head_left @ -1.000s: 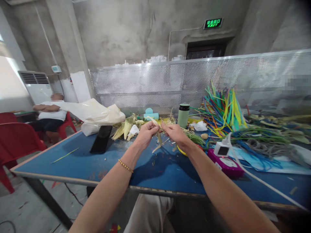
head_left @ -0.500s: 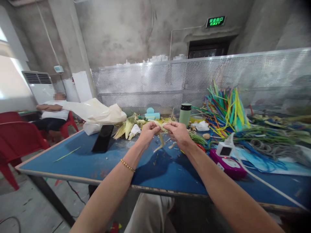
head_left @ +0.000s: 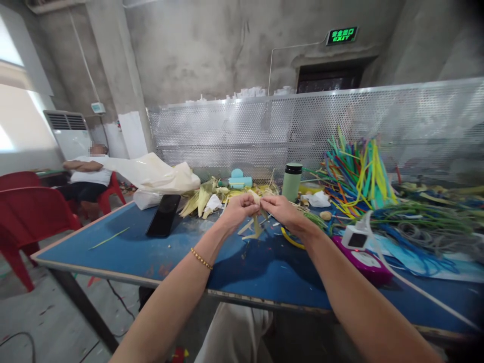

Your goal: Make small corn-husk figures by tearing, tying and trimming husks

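Observation:
My left hand (head_left: 242, 208) and my right hand (head_left: 280, 207) meet above the middle of the blue table (head_left: 151, 264). Both pinch a pale yellow-green corn husk strip (head_left: 256, 226), whose loose end hangs down below the fingers. The fingertips nearly touch, hiding part of the strip. Behind the hands lies a heap of dry corn husks (head_left: 202, 199) and scraps. A green bottle (head_left: 292, 182) with a black collar stands upright just beyond my right hand, and a yellow ring-shaped thing (head_left: 293, 239) lies under my right wrist.
A black phone (head_left: 163, 216) and a white plastic bag (head_left: 159, 174) lie to the left. On the right are a magenta box (head_left: 363, 259), a white charger (head_left: 355, 237) with a cable, and bundles of coloured strips (head_left: 372, 176). A person (head_left: 88, 171) sits at far left.
My hands have drawn closer together, the right one moving in beside the left. The hanging end of the strip has shifted. The view has turned slightly left.

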### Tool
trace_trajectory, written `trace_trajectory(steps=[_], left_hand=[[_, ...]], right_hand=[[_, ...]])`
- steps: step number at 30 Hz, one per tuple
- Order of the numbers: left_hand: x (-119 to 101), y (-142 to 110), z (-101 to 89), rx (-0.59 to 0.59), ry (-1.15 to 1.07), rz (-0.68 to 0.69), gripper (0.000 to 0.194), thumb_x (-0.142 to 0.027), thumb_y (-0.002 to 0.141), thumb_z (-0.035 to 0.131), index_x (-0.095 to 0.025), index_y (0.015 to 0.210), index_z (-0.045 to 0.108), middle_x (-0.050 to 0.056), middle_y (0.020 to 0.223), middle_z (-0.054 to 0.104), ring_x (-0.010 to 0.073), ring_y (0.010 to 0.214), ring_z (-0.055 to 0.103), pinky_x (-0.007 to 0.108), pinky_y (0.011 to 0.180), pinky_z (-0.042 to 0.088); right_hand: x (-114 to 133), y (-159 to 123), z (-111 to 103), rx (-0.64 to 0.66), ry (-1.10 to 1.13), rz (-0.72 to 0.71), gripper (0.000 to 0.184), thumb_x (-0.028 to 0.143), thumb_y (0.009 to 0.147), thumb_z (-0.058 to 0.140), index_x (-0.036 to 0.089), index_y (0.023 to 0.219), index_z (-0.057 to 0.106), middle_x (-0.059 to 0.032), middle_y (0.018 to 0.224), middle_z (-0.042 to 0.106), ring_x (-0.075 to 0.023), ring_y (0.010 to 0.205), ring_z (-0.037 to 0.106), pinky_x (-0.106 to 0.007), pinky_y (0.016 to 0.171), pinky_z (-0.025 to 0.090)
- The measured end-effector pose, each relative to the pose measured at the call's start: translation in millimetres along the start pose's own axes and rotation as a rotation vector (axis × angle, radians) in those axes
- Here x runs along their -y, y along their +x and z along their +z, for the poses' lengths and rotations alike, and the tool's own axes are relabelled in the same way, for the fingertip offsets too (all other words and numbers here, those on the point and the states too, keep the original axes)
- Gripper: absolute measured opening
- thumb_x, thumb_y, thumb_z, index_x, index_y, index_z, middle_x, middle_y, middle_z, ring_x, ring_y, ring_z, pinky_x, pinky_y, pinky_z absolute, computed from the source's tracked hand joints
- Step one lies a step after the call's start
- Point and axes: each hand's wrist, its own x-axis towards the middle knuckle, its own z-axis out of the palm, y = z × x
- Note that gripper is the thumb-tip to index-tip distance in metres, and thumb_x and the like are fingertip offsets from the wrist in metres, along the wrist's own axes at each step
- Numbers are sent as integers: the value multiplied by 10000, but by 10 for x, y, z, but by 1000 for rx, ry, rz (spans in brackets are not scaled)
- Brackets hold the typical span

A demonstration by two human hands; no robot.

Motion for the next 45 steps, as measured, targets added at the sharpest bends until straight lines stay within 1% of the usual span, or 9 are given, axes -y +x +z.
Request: trace_trajectory(steps=[4, 9, 14, 18, 23, 26, 31, 40, 45], left_hand=[[-25, -10, 10, 11, 9, 2, 192, -275, 712, 685, -131, 717, 558, 13, 612, 590, 78, 546, 454, 233, 563, 339], [-36, -7, 2, 11, 30, -3, 248, -330, 712, 703, -143, 702, 539, 1, 605, 573, 84, 554, 475, 238, 570, 360], [-99, -10, -25, -8, -5, 60, 239, -306, 710, 715, -144, 705, 540, -38, 590, 482, 71, 564, 426, 225, 567, 326], [-116, -18, -41, 21, -22, 60, 252, -326, 715, 717, -139, 727, 549, -35, 617, 481, 71, 580, 415, 225, 578, 316], [-98, -12, -53, 13, -18, 45, 243, -336, 726, 703, -140, 752, 561, -32, 620, 499, 74, 575, 425, 227, 581, 330], [-105, -12, -65, 14, 39, 12, 255, -356, 736, 686, -137, 708, 559, -18, 615, 515, 83, 577, 439, 234, 579, 336], [-99, -13, -88, 21, 193, 2, 233, -332, 752, 663, -123, 683, 584, 9, 628, 550, 100, 604, 462, 246, 588, 331], [71, 22, -49, -106, 126, 35, 194, -274, 712, 677, -139, 654, 551, -23, 595, 489, 90, 586, 407, 235, 576, 309], [132, 21, -17, -135, 150, 33, 200, -271, 721, 671, -144, 648, 535, -22, 586, 487, 93, 573, 411, 238, 562, 312]], right_hand=[[-11, -18, 0, 8, 67, 48, 268, 352, 759, 512, 149, 601, 591, 0, 599, 516, -122, 588, 423, -255, 555, 321], [-1, -33, -37, 9, 160, 94, 227, 339, 718, 586, 143, 605, 603, 4, 578, 520, -120, 590, 432, -246, 547, 327], [74, -79, -92, 61, 331, 113, 299, 411, 743, 624, 153, 607, 558, 29, 569, 475, -92, 548, 409, -234, 525, 308], [100, -108, -114, 133, 376, 102, 381, 499, 772, 616, 167, 605, 534, 23, 532, 498, -96, 509, 440, -240, 500, 313], [110, -117, -113, 149, 394, 132, 331, 466, 736, 667, 168, 650, 553, 59, 476, 415, -71, 446, 335, -228, 443, 232], [126, -113, -112, 95, 370, 133, 285, 426, 709, 681, 154, 708, 596, 59, 515, 420, -61, 458, 298, -223, 436, 191], [149, -110, -131, 72, 260, 76, 230, 361, 708, 661, 148, 648, 599, 42, 546, 435, -72, 513, 334, -222, 465, 221], [113, -84, -52, 24, 237, 117, 214, 345, 702, 617, 156, 605, 587, 55, 508, 394, -78, 496, 302, -241, 483, 214], [70, -51, -4, -41, 142, 42, 129, 254, 664, 571, 164, 573, 554, 49, 512, 406, -89, 521, 339, -228, 484, 235]])
